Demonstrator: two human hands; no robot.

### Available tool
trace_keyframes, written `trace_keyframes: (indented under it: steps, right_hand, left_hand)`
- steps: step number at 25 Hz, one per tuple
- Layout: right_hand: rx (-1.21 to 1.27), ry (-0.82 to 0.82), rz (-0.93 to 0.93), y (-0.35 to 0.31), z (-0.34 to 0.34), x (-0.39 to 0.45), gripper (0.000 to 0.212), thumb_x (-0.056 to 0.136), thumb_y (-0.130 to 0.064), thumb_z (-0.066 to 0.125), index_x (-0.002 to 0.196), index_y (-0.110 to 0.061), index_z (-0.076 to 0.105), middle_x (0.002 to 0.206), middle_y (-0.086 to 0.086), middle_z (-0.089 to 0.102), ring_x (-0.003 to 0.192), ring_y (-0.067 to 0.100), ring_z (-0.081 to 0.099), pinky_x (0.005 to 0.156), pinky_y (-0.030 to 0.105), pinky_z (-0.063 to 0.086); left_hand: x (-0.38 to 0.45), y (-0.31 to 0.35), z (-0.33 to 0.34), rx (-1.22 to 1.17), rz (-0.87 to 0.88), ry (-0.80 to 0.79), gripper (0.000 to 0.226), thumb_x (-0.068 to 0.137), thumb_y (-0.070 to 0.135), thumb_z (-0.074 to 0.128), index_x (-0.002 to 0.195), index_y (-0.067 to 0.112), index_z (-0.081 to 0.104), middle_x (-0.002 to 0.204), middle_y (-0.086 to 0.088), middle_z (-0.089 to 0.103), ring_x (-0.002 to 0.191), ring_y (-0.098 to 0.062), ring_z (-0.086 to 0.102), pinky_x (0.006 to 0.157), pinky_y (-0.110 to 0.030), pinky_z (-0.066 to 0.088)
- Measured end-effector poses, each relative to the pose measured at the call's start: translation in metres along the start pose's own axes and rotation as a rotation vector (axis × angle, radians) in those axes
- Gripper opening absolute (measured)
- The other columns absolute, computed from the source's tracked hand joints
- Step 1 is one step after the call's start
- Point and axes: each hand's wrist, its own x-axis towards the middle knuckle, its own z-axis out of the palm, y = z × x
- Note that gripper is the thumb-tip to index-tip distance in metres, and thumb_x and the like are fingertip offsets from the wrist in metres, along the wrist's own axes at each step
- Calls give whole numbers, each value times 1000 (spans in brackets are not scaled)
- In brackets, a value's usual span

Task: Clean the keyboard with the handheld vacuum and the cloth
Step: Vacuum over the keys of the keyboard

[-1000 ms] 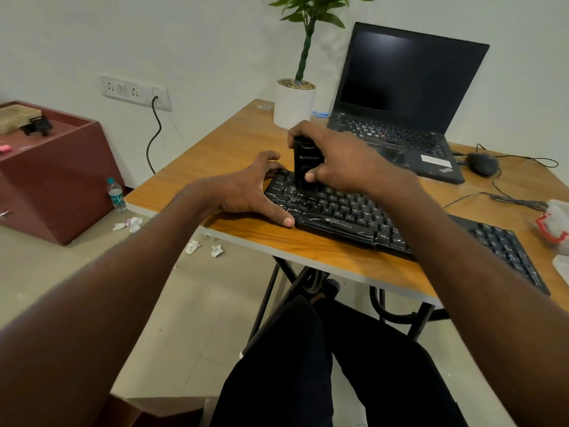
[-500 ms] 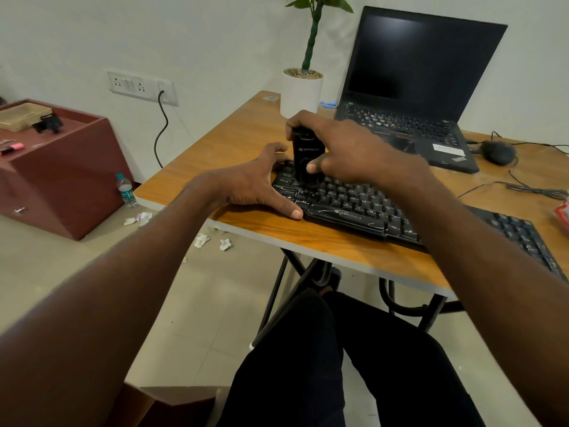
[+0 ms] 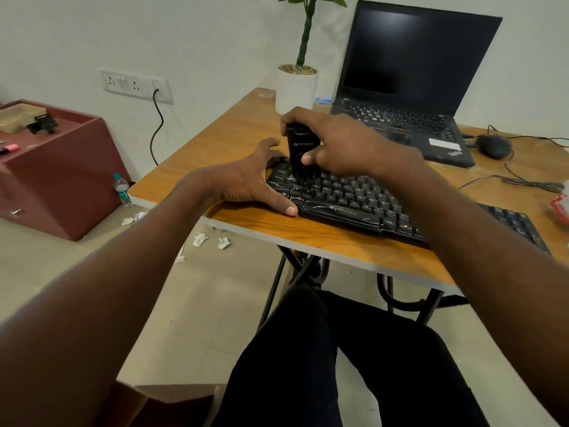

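One view, from the head camera. The right hand (image 3: pixel 345 143) grips a black handheld vacuum (image 3: pixel 301 151) upright, fingers (image 3: pixel 291 118) curled over its top and thumb against its front, with the nozzle end set on the upper-left key rows of a black keyboard (image 3: pixel 354 201). The left hand (image 3: pixel 246 183) lies with spread, relaxed fingers at the keyboard's left end, thumb resting along the front edge, and holds nothing; it appears to steady the board. The keyboard sits near the front edge of the wooden tabletop (image 3: pixel 215 140), its keys marked with pale streaks. Compared with half a second and one second earlier, the vacuum and both hands occupy nearly the same place on the board; most of the apparent shift comes from the camera. This suggests that the vacuuming pass is at its start, with most rows to the right untreated. No cloth can be identified with certainty. Behind stand a white plant pot (image 3: pixel 296 90) and an open laptop (image 3: pixel 409 84); a mouse (image 3: pixel 492 145) lies to the right, and paper scraps (image 3: pixel 200 238) litter the floor.
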Motion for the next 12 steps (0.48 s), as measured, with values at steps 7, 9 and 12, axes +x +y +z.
trace_keyframes:
  steps: [7,9,12]
  right_hand:
    - [28,-54,156,30,-23,-31,59,93,-16,71,140,-40,44,138,4,58,120,27,59,85,37,54]
    - [152,60,130,26,-17,-26,57,93,-15,70,139,-38,45,136,3,58,114,23,61,70,22,49]
    - [322,111,83,13,-5,-20,56,94,-12,67,140,-35,46,136,1,55,115,20,59,77,24,57]
  left_hand:
    - [-1,6,0,2,-25,-36,154,46,57,98,164,38,1,171,9,22,152,-17,29,124,-39,30]
    - [0,10,1,35,-60,-57,158,43,64,95,164,40,-3,172,10,18,151,-20,30,125,-43,30]
    - [2,12,5,43,-83,-52,161,42,69,94,164,41,-8,173,9,17,151,-24,32,126,-49,30]
